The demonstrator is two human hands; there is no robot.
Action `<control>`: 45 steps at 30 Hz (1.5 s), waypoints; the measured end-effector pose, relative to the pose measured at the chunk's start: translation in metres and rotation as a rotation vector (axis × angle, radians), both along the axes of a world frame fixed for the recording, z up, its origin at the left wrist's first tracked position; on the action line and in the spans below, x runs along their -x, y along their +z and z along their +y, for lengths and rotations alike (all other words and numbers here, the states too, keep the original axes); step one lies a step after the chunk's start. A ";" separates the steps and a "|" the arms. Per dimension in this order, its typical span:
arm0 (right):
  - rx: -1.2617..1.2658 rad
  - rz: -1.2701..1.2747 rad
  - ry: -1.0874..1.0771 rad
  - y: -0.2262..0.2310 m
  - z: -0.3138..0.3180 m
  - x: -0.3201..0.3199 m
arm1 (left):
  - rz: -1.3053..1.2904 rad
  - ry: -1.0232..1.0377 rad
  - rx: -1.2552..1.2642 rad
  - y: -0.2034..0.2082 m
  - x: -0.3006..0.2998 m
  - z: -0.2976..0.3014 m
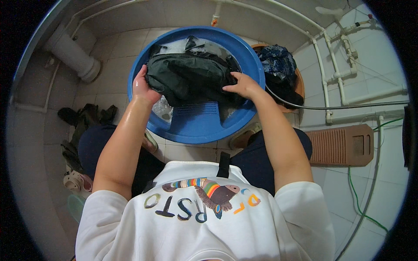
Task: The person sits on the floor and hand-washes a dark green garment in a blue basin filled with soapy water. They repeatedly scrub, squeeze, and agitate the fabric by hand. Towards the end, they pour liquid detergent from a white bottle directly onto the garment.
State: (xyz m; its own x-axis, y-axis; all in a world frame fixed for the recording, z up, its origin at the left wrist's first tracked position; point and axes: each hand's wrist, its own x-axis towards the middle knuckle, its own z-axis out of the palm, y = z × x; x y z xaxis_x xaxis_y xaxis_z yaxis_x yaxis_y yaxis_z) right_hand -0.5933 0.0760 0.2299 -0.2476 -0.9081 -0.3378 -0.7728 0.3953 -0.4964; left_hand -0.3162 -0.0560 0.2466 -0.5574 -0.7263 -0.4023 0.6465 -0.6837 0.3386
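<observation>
A wet, dark green piece of clothing (191, 76) is bunched over the blue washtub (196, 138). Its kind is not clear from its folds. My left hand (143, 89) grips it at its left edge, with the fingers partly hidden by the cloth. At the right edge, my right hand (246, 86) is closed on the same cloth, thumb toward the middle. Below the cloth shows the tub's ribbed washboard (196, 116). Suds (174, 45) and water lie behind the cloth and at its lower left.
An orange-brown basin (299, 85) with dark clothes (276, 61) stands right of the tub. A hose (339, 107) reaches across from the right. A brown washboard (342, 145) lies farther right. Dark clothes (89, 126) and clogs (74, 180) lie at left. Pipes (322, 65) run along the wall.
</observation>
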 end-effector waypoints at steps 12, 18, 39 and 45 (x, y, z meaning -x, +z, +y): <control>0.803 -0.917 -0.539 0.049 -0.015 0.007 | 0.189 -0.096 0.188 0.011 -0.006 -0.006; 0.869 -1.368 -0.551 0.095 0.007 0.011 | 0.229 -0.031 0.288 0.022 -0.009 -0.006; 0.176 0.496 0.320 0.010 0.001 -0.032 | -0.118 -0.377 -0.142 -0.020 0.002 0.052; -0.329 0.475 0.485 0.004 0.010 -0.033 | -0.078 -0.337 -0.134 -0.020 0.006 0.050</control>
State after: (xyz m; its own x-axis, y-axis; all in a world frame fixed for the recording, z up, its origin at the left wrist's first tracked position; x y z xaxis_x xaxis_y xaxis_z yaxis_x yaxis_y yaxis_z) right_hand -0.5602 0.0860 0.2341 -0.0327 -0.8230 -0.5671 -0.9995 0.0270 0.0185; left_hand -0.3224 -0.0063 0.2268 -0.7202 -0.4451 -0.5322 0.3531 -0.8955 0.2710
